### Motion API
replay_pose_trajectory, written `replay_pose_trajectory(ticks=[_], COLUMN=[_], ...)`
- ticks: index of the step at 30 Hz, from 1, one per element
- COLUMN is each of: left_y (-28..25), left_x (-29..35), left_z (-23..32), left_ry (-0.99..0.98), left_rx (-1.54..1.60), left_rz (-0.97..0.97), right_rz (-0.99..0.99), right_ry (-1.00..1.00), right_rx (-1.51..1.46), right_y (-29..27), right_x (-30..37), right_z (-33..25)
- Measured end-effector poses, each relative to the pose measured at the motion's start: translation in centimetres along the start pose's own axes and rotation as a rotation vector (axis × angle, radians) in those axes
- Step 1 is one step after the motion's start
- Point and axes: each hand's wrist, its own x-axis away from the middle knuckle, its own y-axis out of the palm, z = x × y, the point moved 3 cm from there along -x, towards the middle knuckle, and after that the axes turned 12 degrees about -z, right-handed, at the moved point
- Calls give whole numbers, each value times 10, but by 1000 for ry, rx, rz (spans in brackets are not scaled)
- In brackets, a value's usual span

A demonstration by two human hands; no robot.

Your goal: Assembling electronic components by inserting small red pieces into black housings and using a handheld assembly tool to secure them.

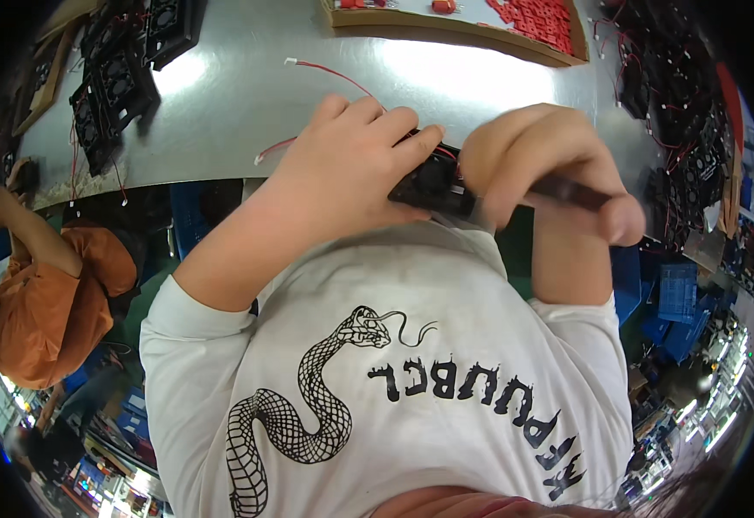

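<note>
At the table's near edge, my left hand (351, 164) is closed on a black fan unit (434, 180), fingers over its top and thumb along its near side. Red wires (335, 72) with small white plugs trail from under that hand onto the metal table. My right hand (543, 155), slightly blurred, is wrapped round a dark, slim-handled tool (572, 192); its working end is hidden, so its kind is unclear. The right fingertips are close to the fan unit's right end, and I cannot tell if they touch it.
Past my hands stands a cardboard tray (463, 46) with small red parts (537, 24). Black fan units with loose wires are piled at the left (118, 86) and the right (696, 177). A person in orange (57, 302) sits at the left. Blue crates (677, 292) stand low at the right.
</note>
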Motion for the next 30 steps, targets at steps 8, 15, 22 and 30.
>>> replay_pose_trajectory(ticks=[8,15,22,30], left_y=[7,3,6,5], left_x=[6,7,8,8], left_z=[3,2,-1,1], left_ry=[-108,-131,-127,-120], left_rx=[-48,-10,-8,-18], left_rz=[75,19,59,53], right_rz=[626,679,423,581], right_ry=[-418,-386,-373,-363], right_rx=[166,122,246,64], right_y=[5,3,-2,-5], right_x=[44,38,39,44], right_z=[-8,3,3,4])
